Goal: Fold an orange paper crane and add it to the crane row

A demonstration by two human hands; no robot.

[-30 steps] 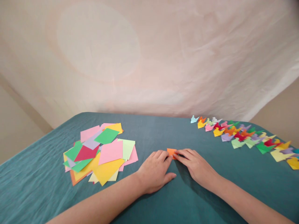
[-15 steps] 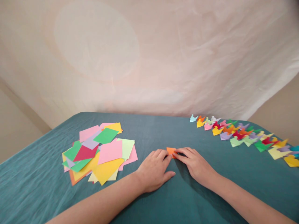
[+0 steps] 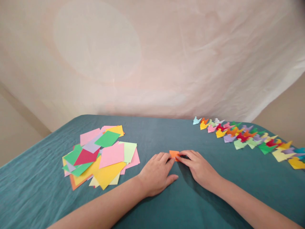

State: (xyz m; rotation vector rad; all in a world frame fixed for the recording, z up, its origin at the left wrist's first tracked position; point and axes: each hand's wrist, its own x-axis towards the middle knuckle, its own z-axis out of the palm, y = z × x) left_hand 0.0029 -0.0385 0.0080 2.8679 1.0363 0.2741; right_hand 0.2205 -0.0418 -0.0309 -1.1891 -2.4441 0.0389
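Note:
A small orange folded paper (image 3: 173, 154) lies on the teal cloth near the middle of the table. My left hand (image 3: 157, 173) rests palm down with its fingertips pressed on the paper's left side. My right hand (image 3: 199, 168) lies flat too, its fingertips pressed on the paper's right edge. Most of the paper is hidden under the fingers.
A loose pile of coloured paper squares (image 3: 102, 156) lies to the left. A row of several folded paper figures (image 3: 245, 136) runs along the right side toward the table's edge. The teal tablecloth (image 3: 152, 133) covers the table; a pale draped sheet (image 3: 152, 57) hangs behind.
Neither hand has visibly moved on the orange paper. The view has shifted slightly, so the folded figures sit a little further left and higher.

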